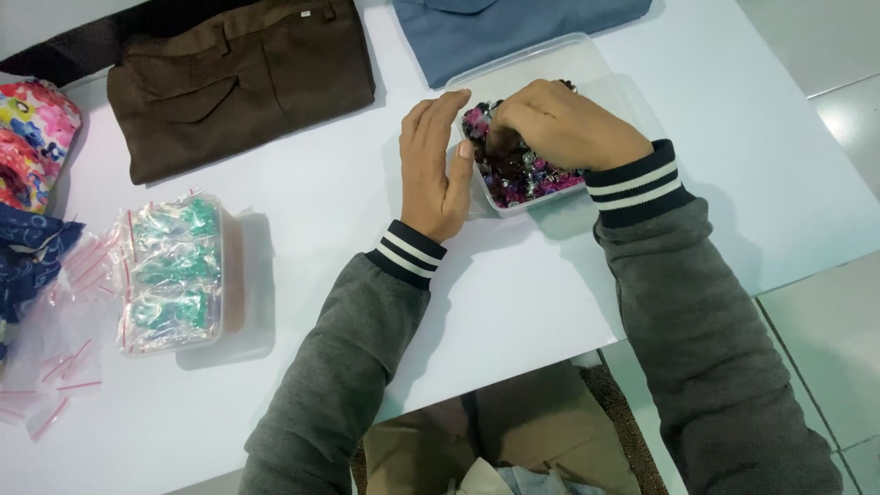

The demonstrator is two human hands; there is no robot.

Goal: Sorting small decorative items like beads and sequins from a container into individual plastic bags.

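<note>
You get bright, even overhead light: soft shadows under both hands on the white tabletop [550, 302], mild compression blur, no glare.

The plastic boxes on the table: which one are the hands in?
The clear box near the blue garment, full of purple bits. The right hand digs inside; the left hand steadies its side. The other box holds green packets, untouched.

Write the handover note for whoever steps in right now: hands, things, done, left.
Left hand: open, flat against the left wall of the clear plastic container.
Right hand: fingers down in the container's small shiny pieces; whether it grips any cannot be told.
Done: a second container at the left holds filled zip bags of green pieces.
Left: empty zip bags lie at the table's left edge; shiny pieces remain unbagged.
</note>
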